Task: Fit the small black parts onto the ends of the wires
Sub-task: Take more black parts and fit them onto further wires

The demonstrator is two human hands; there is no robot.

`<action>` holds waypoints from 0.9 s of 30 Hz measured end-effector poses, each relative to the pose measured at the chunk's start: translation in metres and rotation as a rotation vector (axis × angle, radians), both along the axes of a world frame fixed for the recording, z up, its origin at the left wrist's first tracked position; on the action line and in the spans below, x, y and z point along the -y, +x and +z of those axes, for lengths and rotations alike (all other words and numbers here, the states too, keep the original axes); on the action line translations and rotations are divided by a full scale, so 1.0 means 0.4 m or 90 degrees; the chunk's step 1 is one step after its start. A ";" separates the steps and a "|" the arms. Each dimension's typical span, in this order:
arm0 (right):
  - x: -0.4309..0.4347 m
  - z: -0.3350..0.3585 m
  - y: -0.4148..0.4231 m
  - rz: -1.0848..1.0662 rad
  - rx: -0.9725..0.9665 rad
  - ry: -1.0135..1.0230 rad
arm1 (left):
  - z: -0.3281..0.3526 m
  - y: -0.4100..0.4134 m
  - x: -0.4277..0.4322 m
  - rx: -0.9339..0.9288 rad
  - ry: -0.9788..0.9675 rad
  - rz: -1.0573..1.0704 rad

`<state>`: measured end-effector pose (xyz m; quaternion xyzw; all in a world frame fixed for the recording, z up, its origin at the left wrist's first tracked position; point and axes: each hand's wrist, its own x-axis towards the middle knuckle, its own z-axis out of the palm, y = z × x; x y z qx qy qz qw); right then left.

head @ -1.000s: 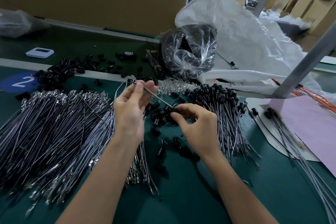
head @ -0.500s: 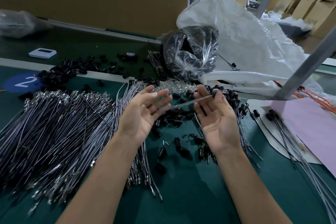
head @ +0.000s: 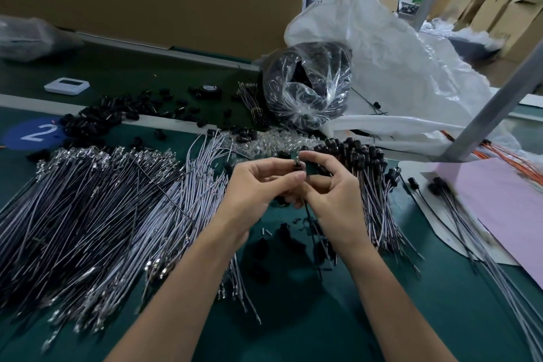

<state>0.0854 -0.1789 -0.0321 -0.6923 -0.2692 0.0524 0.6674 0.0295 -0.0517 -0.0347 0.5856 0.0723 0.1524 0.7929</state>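
My left hand [head: 258, 185] and my right hand [head: 332, 188] meet above the green table, fingers curled. Between their fingertips stands a small black part [head: 297, 164] with a metal tip, upright. A thin wire [head: 311, 229] hangs down from under the hands; which hand holds the wire I cannot tell. A big heap of bare grey wires [head: 97, 203] lies to the left. A bundle of wires with black parts fitted [head: 361, 156] lies just behind my right hand. Loose black parts [head: 282, 232] are scattered below the hands.
More loose black parts [head: 100, 117] lie at the back left near a blue "2" sticker [head: 38, 132]. A clear bag of black parts [head: 308, 82] and a large white sack [head: 396, 67] stand behind. A grey post [head: 493, 106] and pink sheet [head: 505, 203] are on the right.
Both hands were spread open, palms up, with a wire across the right fingers. Now they have come together and curl around a black part and wire.
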 end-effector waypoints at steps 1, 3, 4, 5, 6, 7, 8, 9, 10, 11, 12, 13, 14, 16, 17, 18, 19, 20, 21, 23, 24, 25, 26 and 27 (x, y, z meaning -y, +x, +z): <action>-0.001 -0.001 0.000 0.007 0.001 -0.003 | 0.000 0.001 0.001 0.006 -0.007 0.011; -0.002 -0.004 -0.001 0.020 -0.007 -0.011 | 0.000 0.003 -0.003 0.015 -0.028 0.041; -0.003 -0.005 0.000 0.015 -0.002 -0.024 | 0.000 0.005 -0.007 0.020 -0.037 0.060; -0.005 -0.006 0.001 0.005 0.011 -0.044 | -0.001 0.006 -0.011 0.027 -0.044 0.079; -0.006 -0.007 0.003 -0.007 0.025 -0.065 | -0.001 0.008 -0.014 0.037 -0.049 0.095; -0.006 -0.008 0.004 -0.014 0.034 -0.081 | -0.001 0.009 -0.016 0.047 -0.053 0.107; -0.005 -0.010 0.004 -0.015 0.039 -0.089 | 0.000 0.009 -0.015 0.056 -0.057 0.114; -0.004 -0.011 0.005 -0.010 0.042 -0.095 | 0.000 0.009 -0.014 0.063 -0.060 0.117; -0.004 -0.011 0.004 -0.003 0.046 -0.098 | 0.000 0.009 -0.013 0.068 -0.063 0.118; -0.004 -0.011 0.002 0.003 0.050 -0.096 | 0.000 0.009 -0.012 0.069 -0.065 0.117; -0.005 -0.010 0.001 0.006 0.050 -0.087 | 0.001 0.007 -0.011 0.069 -0.066 0.115; -0.005 -0.010 0.001 0.006 0.049 -0.071 | 0.002 0.006 -0.010 0.068 -0.062 0.112; -0.007 -0.009 0.000 0.005 0.044 -0.054 | 0.002 0.006 -0.008 0.069 -0.054 0.108; -0.008 -0.010 0.001 0.001 0.036 -0.028 | 0.003 0.006 -0.002 0.065 -0.043 0.095; -0.008 -0.011 0.001 -0.001 0.033 -0.019 | 0.003 0.006 0.002 0.059 -0.040 0.089; -0.008 -0.011 0.002 -0.002 0.029 -0.011 | 0.003 0.006 0.006 0.054 -0.035 0.086; -0.007 -0.011 0.002 -0.003 0.026 -0.004 | 0.003 0.006 0.007 0.049 -0.033 0.085; -0.007 -0.010 0.001 -0.005 0.025 -0.001 | 0.003 0.006 0.008 0.048 -0.032 0.087; -0.007 -0.010 0.001 -0.006 0.029 -0.003 | 0.003 0.005 0.007 0.051 -0.034 0.090; -0.008 -0.008 -0.001 -0.005 0.035 -0.007 | 0.006 0.004 0.006 0.069 -0.042 0.103; -0.010 -0.007 -0.003 -0.003 0.033 -0.006 | 0.008 0.003 0.006 0.080 -0.045 0.113; -0.012 -0.008 -0.004 -0.003 0.030 -0.008 | 0.009 0.003 0.005 0.090 -0.052 0.124; -0.013 -0.009 -0.005 -0.001 0.029 -0.012 | 0.010 0.003 0.003 0.101 -0.064 0.135; -0.014 -0.009 -0.006 0.000 0.028 -0.017 | 0.011 0.002 0.002 0.109 -0.079 0.144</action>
